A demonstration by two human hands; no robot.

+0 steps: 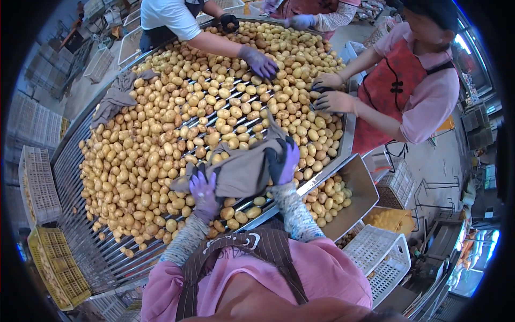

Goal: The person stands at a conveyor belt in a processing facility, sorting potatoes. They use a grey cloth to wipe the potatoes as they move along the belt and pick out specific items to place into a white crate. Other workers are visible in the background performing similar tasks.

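Note:
A grey-brown cloth [243,173] stretches between my two gloved hands, just above the near side of a metal roller table [94,249]. My left hand [203,193], in a purple glove with dark fingertips, holds its left end. The matching glove of my right hand [285,161] grips its right end, where a corner sticks up. Round yellow-brown fruits [149,169] lie around and under the cloth, covering much of the rollers. Some brownish and greenish fruits [241,217] rest between my forearms at the near edge.
Co-workers' gloved hands [259,62] reach over the fruit from the far side and the right [334,98]. Another grey cloth [112,100] lies on the left rim. A metal chute [356,193] holds fruit at my right. Plastic crates [60,265] stand left and right [378,257].

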